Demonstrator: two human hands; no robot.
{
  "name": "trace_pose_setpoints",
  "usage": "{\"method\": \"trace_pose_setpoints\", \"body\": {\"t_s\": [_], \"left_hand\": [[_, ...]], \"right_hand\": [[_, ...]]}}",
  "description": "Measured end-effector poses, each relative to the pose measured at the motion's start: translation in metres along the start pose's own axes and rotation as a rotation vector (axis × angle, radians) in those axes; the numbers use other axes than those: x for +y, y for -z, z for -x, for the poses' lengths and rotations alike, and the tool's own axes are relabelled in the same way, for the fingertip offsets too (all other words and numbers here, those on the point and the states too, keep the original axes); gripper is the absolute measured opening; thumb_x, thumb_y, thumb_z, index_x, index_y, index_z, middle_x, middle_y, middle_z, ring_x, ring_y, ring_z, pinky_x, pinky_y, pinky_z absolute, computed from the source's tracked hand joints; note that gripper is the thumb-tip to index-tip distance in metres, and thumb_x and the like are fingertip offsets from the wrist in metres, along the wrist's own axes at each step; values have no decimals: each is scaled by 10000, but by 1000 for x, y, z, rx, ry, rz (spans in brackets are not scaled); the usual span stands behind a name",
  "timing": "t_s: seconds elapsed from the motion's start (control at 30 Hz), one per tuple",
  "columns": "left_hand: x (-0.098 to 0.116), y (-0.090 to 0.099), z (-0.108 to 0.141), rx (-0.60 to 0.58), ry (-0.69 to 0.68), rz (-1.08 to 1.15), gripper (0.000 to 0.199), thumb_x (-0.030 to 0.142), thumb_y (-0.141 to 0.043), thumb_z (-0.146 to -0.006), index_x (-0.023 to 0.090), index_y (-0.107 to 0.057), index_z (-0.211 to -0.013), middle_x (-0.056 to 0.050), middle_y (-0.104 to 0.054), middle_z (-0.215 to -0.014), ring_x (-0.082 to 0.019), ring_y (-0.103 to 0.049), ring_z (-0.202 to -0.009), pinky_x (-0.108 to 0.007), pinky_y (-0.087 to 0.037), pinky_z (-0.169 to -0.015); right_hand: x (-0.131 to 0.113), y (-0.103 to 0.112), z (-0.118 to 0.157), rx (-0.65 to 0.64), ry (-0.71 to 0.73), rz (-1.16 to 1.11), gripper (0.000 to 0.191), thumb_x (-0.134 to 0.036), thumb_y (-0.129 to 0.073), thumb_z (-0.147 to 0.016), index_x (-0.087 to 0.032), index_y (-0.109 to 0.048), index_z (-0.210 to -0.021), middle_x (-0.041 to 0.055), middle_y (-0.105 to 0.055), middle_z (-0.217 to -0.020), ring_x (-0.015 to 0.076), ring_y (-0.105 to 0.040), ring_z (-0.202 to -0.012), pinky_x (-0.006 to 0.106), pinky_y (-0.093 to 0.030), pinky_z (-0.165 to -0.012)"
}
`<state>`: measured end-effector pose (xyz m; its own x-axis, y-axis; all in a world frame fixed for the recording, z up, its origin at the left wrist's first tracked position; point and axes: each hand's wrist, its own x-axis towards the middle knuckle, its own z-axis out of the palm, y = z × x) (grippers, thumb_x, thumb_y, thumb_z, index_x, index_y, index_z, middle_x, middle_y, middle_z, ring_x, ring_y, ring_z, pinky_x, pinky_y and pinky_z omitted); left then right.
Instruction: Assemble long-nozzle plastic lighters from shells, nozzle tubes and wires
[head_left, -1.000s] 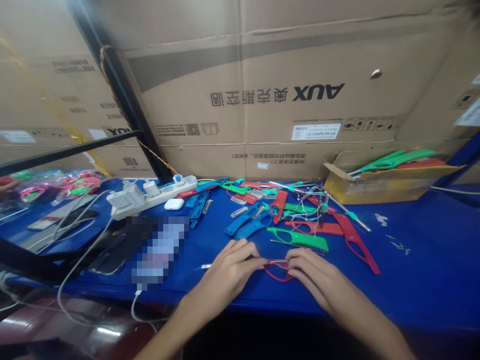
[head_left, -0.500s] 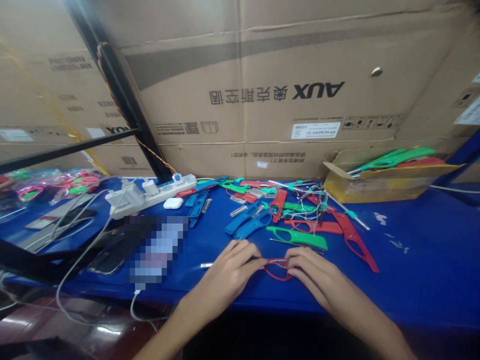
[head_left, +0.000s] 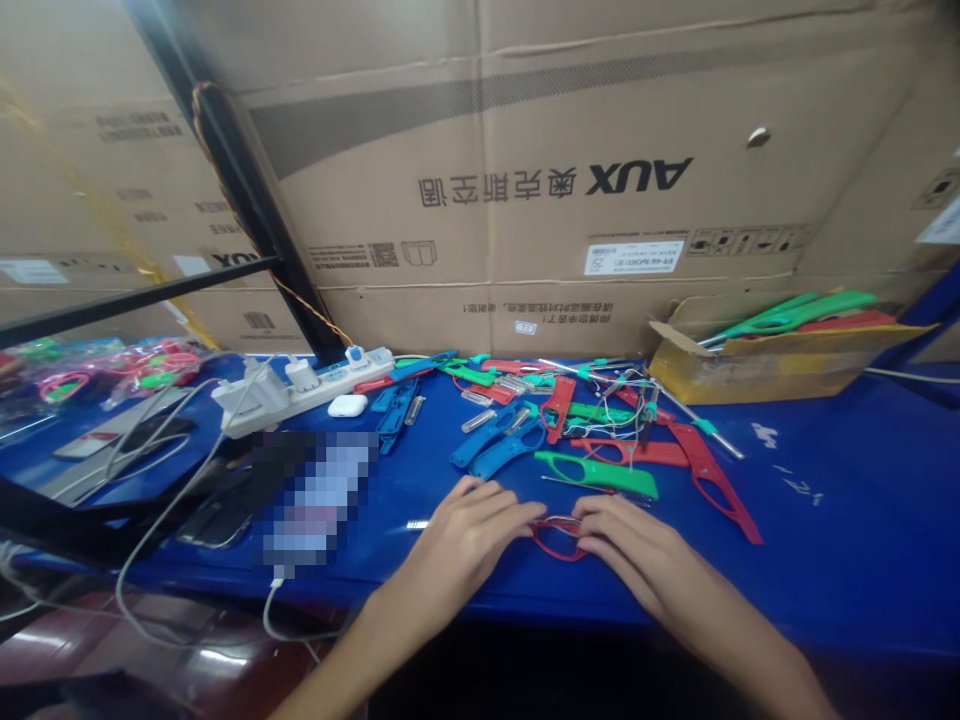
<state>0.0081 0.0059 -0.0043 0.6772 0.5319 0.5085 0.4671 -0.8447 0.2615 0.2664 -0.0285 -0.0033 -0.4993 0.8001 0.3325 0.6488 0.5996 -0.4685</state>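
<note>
Between my two hands, near the table's front edge, is a red plastic lighter shell (head_left: 559, 556) with a looped handle. Thin pale wires run along its upper edge. My left hand (head_left: 476, 530) grips its left end, fingers pressed together. Its right end is pinched by my right hand (head_left: 630, 545). My fingers hide most of the shell. Just beyond them lie a green lighter shell (head_left: 611, 474), blue lighter shells (head_left: 510, 450) and a red lighter shell (head_left: 712, 480). A small clear piece (head_left: 417, 525) is left of my left hand.
Metal tubes, wires and transparent lighter tanks (head_left: 478, 420) are heaped at the back. An open carton (head_left: 787, 375) of lighters stands at the back right. On the left are a power strip (head_left: 330, 383), a white earbud case (head_left: 347, 406), a blurred-out phone (head_left: 319, 500) and cables.
My left fingertips have shifted slightly right along the top of the red shell. My right hand keeps its pinch almost unchanged. The view has moved very slightly.
</note>
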Motion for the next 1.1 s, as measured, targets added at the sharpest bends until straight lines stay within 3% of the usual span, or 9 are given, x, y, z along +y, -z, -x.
{"method": "trace_pose_setpoints", "body": {"t_s": [0.13, 0.43, 0.7, 0.93, 1.1], "left_hand": [[3, 4, -2, -64, 31, 39, 183, 178, -492, -1064, 217, -664, -1112, -8, -717, -1033, -165, -637, -917, -320, -401, -805], [5, 9, -1, -140, 75, 5, 201, 191, -440, -1078, 192, -641, -1082, -20, -679, -1152, -174, -616, -975, -334, -429, -867], [5, 9, -2, -193, 89, -2, 308, 150, -440, -1066, 258, -602, -1304, -22, -650, -1167, -196, -591, -1027, -358, -447, -895], [-1, 4, -1, -175, 64, -1, 323, 141, -429, -1067, 259, -603, -1311, -27, -645, -1138, -195, -574, -1002, -346, -435, -864], [2, 5, 0, -191, 76, -30, 343, 142, -430, -1063, 244, -571, -1358, -36, -641, -1129, -206, -572, -1008, -360, -446, -885]], "right_hand": [[2, 0, 1, -2, -10, -15, 196, -277, -447, -1063, -282, -637, -1108, 19, -673, -1224, 181, -655, -1163, 327, -566, -991], [5, -3, 4, -2, 18, -13, 178, -261, -439, -1071, -276, -602, -1141, 20, -661, -1227, 171, -633, -1168, 329, -528, -1000], [1, -9, -3, 146, 28, 114, 176, -263, -430, -1073, -234, -603, -1080, 25, -725, -1034, 179, -702, -913, 323, -567, -828], [-3, -6, -7, 227, 133, 134, 191, -247, -434, -1071, -221, -619, -1035, 25, -738, -1007, 160, -704, -904, 275, -561, -806], [-1, -10, -7, 289, 72, 176, 199, -240, -434, -1071, -210, -621, -1009, 24, -732, -939, 151, -714, -830, 261, -542, -766]]}}
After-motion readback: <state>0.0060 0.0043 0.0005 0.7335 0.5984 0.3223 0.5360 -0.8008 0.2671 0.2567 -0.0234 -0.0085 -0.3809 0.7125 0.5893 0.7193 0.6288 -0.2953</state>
